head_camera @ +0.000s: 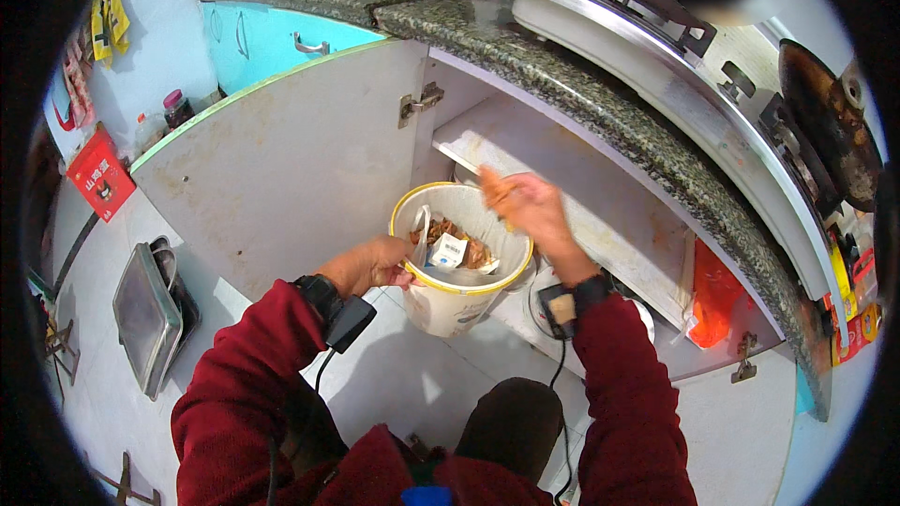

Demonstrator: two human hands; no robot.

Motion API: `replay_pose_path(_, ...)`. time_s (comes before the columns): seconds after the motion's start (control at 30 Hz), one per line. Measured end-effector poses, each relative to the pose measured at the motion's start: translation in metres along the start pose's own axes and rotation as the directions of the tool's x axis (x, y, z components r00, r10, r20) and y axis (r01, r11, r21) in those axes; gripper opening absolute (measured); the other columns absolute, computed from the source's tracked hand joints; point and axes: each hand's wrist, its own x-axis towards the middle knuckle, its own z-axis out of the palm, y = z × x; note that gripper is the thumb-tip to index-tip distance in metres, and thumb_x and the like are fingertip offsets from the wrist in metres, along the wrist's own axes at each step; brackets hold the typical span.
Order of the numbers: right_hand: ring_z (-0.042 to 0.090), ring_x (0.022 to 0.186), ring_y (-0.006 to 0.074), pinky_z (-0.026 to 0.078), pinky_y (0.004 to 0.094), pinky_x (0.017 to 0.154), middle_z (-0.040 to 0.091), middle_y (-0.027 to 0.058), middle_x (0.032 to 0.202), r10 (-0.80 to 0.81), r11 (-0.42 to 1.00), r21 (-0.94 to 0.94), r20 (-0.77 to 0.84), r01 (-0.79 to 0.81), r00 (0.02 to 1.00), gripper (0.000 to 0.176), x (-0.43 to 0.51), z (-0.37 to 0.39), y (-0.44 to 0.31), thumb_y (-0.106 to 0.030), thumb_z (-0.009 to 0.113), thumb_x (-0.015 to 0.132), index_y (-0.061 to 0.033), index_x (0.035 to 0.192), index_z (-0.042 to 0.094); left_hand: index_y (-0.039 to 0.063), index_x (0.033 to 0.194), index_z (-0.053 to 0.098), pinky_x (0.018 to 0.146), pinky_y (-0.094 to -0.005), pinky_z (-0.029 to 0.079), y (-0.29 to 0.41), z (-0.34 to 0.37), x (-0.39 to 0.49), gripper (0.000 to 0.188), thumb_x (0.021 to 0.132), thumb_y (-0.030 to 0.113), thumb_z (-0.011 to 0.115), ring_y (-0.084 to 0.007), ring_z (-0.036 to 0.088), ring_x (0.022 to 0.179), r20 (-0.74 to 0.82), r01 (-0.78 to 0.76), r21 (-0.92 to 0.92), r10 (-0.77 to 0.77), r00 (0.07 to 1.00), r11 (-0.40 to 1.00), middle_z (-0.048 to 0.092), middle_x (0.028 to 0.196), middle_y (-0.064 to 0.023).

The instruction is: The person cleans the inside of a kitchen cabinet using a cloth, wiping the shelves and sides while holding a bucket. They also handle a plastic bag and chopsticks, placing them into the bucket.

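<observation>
A white plastic bucket (450, 310) with a yellow rim stands before me at the open cabinet, tilted slightly. Inside it lie brown dried pieces (478, 254), a small white carton (448, 251) bearing a printed code, and clear plastic wrapping. My left hand (376, 263) grips the rim on the near left side, with the thumb over the edge. Above the far right of the rim is my right hand (531, 207), blurred by motion. An orange-brown patch shows at its fingertips; whether it is a held piece or the fingers themselves is unclear.
The cabinet door (302, 154) is swung out at left. Behind the bucket runs a cabinet shelf (605, 224), with an orange-red plastic bag (714, 302) at its right. A granite countertop (492, 35) and gas stove (647, 49) overhang. Lidded trays (148, 316) sit on the left floor.
</observation>
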Motion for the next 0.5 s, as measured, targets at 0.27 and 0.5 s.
replay_pose_path(0.27,0.063,0.076,0.0140,0.050,0.0278,0.071,0.068,0.0075,0.090,0.128,0.826,-0.430,-0.488,-0.365,0.863,0.019,-0.045,-0.079,-0.014,-0.005,0.054,0.090,0.0040,0.104,0.062,-0.009,0.110,0.054,0.042,-0.0225,0.052,-0.004,0.002,-0.007,0.029,0.084,0.003,0.051,-0.0211,0.066,0.061,0.025,-0.044,0.014,0.043,0.999,0.999,0.064,0.085,-0.0188)
replay_pose_path(0.5,0.062,0.075,0.0222,0.049,0.0327,0.072,0.064,0.0120,0.084,-0.123,0.383,-0.892,-0.307,-0.240,0.944,0.019,-0.042,-0.071,-0.013,-0.009,0.062,0.084,0.0035,0.097,0.066,-0.009,0.113,0.053,0.041,-0.0211,0.051,-0.008,0.001,-0.008,0.031,0.085,0.004,0.052,-0.0198,0.066,0.060,0.025,-0.045,-0.012,0.045,0.999,0.999,0.063,0.083,-0.0179)
